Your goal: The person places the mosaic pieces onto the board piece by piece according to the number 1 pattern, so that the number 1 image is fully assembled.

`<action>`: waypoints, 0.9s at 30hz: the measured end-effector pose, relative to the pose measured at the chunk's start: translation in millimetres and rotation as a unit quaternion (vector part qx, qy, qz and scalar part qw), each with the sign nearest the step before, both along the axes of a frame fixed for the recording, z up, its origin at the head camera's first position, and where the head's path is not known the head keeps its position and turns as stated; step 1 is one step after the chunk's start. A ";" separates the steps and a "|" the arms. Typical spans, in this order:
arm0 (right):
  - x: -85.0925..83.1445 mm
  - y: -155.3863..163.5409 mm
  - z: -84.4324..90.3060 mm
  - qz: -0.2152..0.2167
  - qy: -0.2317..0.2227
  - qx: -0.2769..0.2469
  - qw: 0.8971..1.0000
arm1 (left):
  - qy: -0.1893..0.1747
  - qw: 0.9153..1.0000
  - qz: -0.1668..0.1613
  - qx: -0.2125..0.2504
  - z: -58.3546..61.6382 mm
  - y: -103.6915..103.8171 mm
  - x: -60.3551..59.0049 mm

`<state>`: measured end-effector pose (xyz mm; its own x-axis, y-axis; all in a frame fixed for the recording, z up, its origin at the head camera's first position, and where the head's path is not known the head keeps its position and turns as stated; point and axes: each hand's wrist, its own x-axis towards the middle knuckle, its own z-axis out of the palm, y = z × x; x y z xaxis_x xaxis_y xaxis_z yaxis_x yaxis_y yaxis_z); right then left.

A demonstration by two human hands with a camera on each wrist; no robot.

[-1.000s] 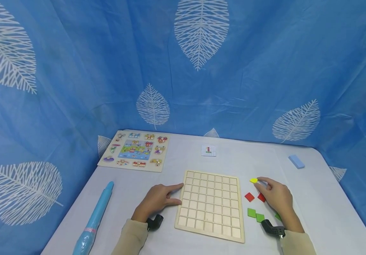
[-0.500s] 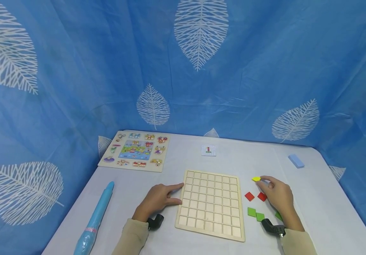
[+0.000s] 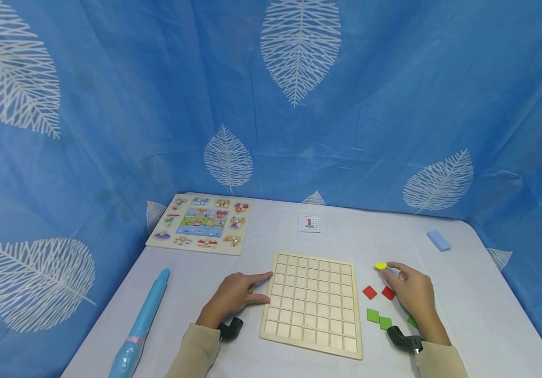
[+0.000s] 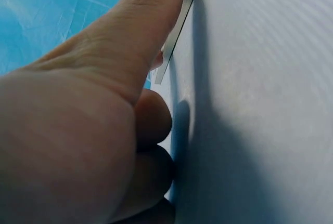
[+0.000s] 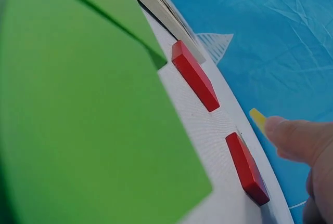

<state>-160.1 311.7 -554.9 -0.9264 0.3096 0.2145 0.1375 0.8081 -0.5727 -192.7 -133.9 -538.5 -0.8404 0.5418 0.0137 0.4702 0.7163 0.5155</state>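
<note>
A pale wooden grid board lies on the table in the head view. At its left edge my left hand rests with index finger and thumb spread apart, both tips touching the rim. The left wrist view shows the thumb against the board's thin edge, the lower fingers curled. My right hand pinches a yellow tile between thumb and fingertips, right of the board. Below it are two red tiles. Several green tiles lie nearer, one partly hidden by the right wrist.
A picture puzzle board lies at the back left. A small card with a grid pattern is behind the grid board. A long light-blue object lies at left, a blue block at the back right. Blue cloth hangs behind.
My right hand has shifted slightly to the right with the yellow tile pinched in it, showing more of the red tile below. My left hand has stayed at the board's edge.
</note>
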 end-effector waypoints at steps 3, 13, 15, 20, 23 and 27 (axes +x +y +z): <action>1.0 -2.4 2.8 -0.002 0.006 0.005 1.000 | -0.003 1.000 0.001 0.001 0.4 -0.2 0.1; 3.0 -19.3 16.0 0.028 0.027 0.001 0.999 | -0.021 1.000 0.007 0.002 1.9 -0.2 3.5; 2.3 -24.1 18.5 0.037 0.030 0.003 0.999 | -0.022 1.000 0.008 0.001 1.4 -0.5 4.1; -4.5 -37.1 25.9 0.070 0.055 0.011 0.996 | -0.020 1.000 0.008 0.001 0.9 -0.6 4.2; -9.3 -45.6 29.9 0.098 0.061 0.018 0.993 | -0.018 1.000 0.009 0.000 2.1 0.0 3.4; -12.8 -56.7 33.1 0.130 0.043 0.022 0.990 | -0.018 1.000 0.014 -0.002 2.4 0.7 3.0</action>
<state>-172.9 255.0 -521.8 -0.9512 0.0519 0.3043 -0.1261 0.8344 -0.5365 -189.7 -133.3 -536.1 -0.8554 0.5176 -0.0193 0.4303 0.7308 0.5299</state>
